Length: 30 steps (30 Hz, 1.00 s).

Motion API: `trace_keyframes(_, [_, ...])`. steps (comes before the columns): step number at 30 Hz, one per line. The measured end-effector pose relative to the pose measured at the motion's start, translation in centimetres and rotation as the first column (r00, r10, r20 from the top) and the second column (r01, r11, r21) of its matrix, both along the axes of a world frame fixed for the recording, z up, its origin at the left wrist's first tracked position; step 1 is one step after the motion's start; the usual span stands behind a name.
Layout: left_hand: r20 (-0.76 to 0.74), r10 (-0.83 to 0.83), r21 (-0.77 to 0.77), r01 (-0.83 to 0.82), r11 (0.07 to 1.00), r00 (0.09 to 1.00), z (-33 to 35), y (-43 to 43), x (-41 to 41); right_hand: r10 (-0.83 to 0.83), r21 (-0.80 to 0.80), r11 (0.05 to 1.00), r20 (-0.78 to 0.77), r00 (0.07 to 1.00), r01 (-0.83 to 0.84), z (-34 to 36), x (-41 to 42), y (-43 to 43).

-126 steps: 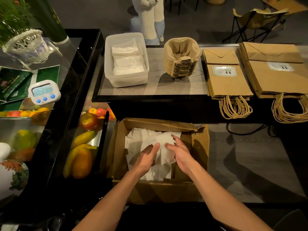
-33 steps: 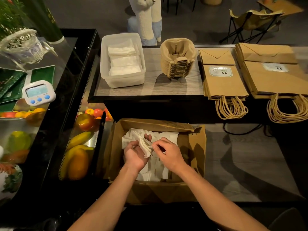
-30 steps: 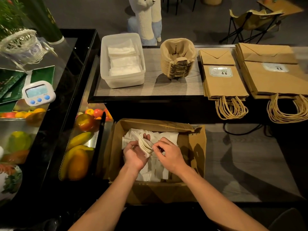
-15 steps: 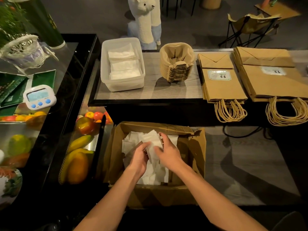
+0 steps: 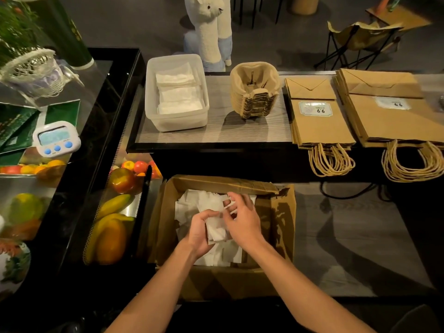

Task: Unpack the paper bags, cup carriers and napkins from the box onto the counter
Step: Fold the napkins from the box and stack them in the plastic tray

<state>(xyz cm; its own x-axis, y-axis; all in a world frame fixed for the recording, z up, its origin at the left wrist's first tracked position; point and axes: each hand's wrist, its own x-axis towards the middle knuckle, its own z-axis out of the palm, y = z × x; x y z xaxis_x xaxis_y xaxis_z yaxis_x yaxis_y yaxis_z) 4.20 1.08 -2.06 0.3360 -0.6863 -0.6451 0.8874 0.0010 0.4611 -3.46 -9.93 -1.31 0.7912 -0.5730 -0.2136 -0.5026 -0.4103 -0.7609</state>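
Lower centre of the frame: an open brown cardboard box point(image 5: 283, 212) sits below the counter's near edge, with loose white paper napkins point(image 5: 192, 203) heaped inside. My two bare forearms reach up into it from the bottom edge.

My left hand point(image 5: 200, 230) is curled around a small bundle of white napkins point(image 5: 216, 228), holding it just above the heap. My right hand point(image 5: 242, 218) is at the bundle's upper right with its fingers bent over it. I cannot tell whether they grasp it or only touch.

A grey wood-grain counter point(image 5: 252, 131) runs across the upper half. On it, from left to right:
- a clear plastic tub point(image 5: 150, 92) holding folded white napkins point(image 5: 177, 92)
- a stack of brown moulded-pulp cup carriers point(image 5: 255, 92)
- a pile of small brown paper bags point(image 5: 319, 126)
- a pile of larger brown paper bags point(image 5: 389, 126)

The twisted handles of both bag piles hang over the near edge.
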Motion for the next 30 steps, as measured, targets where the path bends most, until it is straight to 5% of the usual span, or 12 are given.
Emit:
trace_keyframes(7, [-0.017,-0.195,-0.045,0.194,0.980,0.981,-0.2,0.6,-0.2,0.155,0.251,0.958,-0.053,0.986,-0.137,0.7,1.0,-3.2])
trace_keyframes(21, [-0.060,-0.248,-0.145,0.237,0.961,0.967,-0.7,0.9,0.0,0.232,0.418,0.888,-0.052,0.971,-0.190,0.7,1.3,-3.6])
trace_keyframes(30, [-0.043,-0.247,-0.140,0.239,0.961,0.968,-0.9,0.7,-0.1,0.266,0.286,0.924,-0.009,0.964,-0.253,1.0,0.8,-4.0])
